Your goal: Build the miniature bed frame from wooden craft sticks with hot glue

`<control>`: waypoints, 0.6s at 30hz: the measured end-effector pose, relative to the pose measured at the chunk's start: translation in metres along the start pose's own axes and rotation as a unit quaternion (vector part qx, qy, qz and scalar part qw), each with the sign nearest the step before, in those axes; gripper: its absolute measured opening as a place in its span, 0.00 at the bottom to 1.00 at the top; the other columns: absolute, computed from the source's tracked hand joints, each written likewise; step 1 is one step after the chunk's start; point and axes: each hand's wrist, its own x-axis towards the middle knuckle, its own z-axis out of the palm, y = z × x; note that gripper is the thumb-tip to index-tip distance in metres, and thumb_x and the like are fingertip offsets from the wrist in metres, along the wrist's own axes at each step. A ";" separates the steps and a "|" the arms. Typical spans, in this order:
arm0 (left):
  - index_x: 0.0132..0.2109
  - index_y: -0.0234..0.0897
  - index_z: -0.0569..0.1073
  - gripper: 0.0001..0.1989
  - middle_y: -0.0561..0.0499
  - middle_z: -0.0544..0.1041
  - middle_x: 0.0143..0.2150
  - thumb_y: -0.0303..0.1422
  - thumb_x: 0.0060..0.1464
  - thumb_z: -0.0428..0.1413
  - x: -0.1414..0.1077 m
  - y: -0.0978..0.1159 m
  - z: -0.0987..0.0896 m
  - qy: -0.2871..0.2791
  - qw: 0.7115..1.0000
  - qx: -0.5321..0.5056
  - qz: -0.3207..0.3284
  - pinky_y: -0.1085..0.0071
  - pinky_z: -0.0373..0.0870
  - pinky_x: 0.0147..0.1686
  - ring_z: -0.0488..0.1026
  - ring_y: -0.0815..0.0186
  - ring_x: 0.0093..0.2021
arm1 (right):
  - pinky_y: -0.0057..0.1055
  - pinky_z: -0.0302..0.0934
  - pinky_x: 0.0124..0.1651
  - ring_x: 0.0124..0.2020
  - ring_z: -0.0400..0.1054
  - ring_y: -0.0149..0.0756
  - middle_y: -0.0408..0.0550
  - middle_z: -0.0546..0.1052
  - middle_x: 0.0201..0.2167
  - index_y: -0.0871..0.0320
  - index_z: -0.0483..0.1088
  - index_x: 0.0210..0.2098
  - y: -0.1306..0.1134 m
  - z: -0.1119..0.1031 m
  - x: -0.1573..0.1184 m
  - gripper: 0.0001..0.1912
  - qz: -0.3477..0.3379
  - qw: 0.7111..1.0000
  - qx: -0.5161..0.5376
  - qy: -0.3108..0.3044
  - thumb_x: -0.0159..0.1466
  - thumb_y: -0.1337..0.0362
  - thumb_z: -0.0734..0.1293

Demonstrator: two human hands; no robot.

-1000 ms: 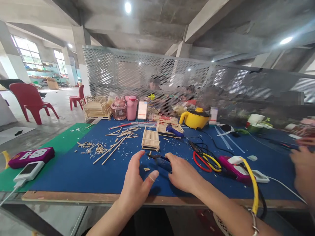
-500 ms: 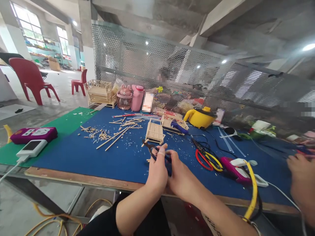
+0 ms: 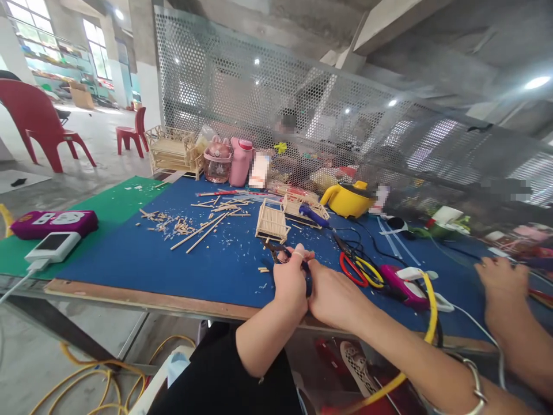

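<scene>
Both hands are together near the table's front edge, around dark-handled pliers (image 3: 273, 249). My left hand (image 3: 292, 278) is closed at the handles, its thumb and fingers bunched near the jaws. My right hand (image 3: 330, 291) is wrapped round the handles from the right side. Just beyond the jaws stands a small slatted stick frame (image 3: 271, 222). A second stick frame (image 3: 296, 207) lies behind it, with a blue glue gun (image 3: 314, 215) resting against it. Short stick pieces (image 3: 263, 270) lie left of my hands. Whether a stick is in the jaws is too small to tell.
Loose sticks (image 3: 207, 230) and cut bits lie left. Scissors (image 3: 354, 270), a purple power strip (image 3: 401, 288) and cables lie right, near another person's hand (image 3: 503, 276). Behind are a yellow pot (image 3: 351, 199), pink bottles (image 3: 241, 162) and a mesh screen (image 3: 242, 86).
Both hands and the pliers have shifted slightly right relative to the stick frame. The other person's hand has moved left in view. The camera view has shifted a little.
</scene>
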 end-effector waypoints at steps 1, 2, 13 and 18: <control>0.26 0.35 0.64 0.17 0.54 0.71 0.22 0.39 0.41 0.64 0.003 -0.001 -0.001 0.005 1.000 0.000 -0.009 0.75 0.61 0.25 0.71 0.69 0.25 | 0.35 0.58 0.33 0.39 0.74 0.51 0.62 0.78 0.39 0.64 0.65 0.48 0.000 0.000 0.001 0.19 0.003 1.000 -0.010 -0.005 0.56 0.68 0.62; 0.26 0.35 0.64 0.18 0.54 0.70 0.20 0.41 0.42 0.63 0.006 -0.002 -0.001 0.010 1.000 0.001 -0.018 0.76 0.58 0.22 0.69 0.71 0.22 | 0.36 0.58 0.33 0.39 0.75 0.52 0.62 0.78 0.39 0.64 0.64 0.48 0.000 0.001 0.002 0.20 0.004 1.000 -0.016 -0.006 0.56 0.68 0.62; 0.20 0.37 0.58 0.24 0.58 0.61 0.14 0.49 0.47 0.59 0.014 0.005 0.000 0.038 0.999 0.012 -0.023 0.75 0.52 0.16 0.58 0.75 0.15 | 0.40 0.62 0.37 0.41 0.74 0.56 0.65 0.78 0.40 0.64 0.69 0.44 -0.007 0.004 0.008 0.18 0.016 0.999 -0.031 0.000 0.57 0.62 0.61; 0.21 0.38 0.57 0.24 0.60 0.59 0.15 0.48 0.48 0.59 0.016 0.006 0.001 0.044 0.999 -0.002 -0.020 0.75 0.55 0.17 0.59 0.75 0.16 | 0.39 0.63 0.37 0.42 0.74 0.55 0.64 0.78 0.42 0.63 0.70 0.45 -0.011 0.002 0.008 0.18 0.026 1.000 -0.015 -0.006 0.57 0.60 0.62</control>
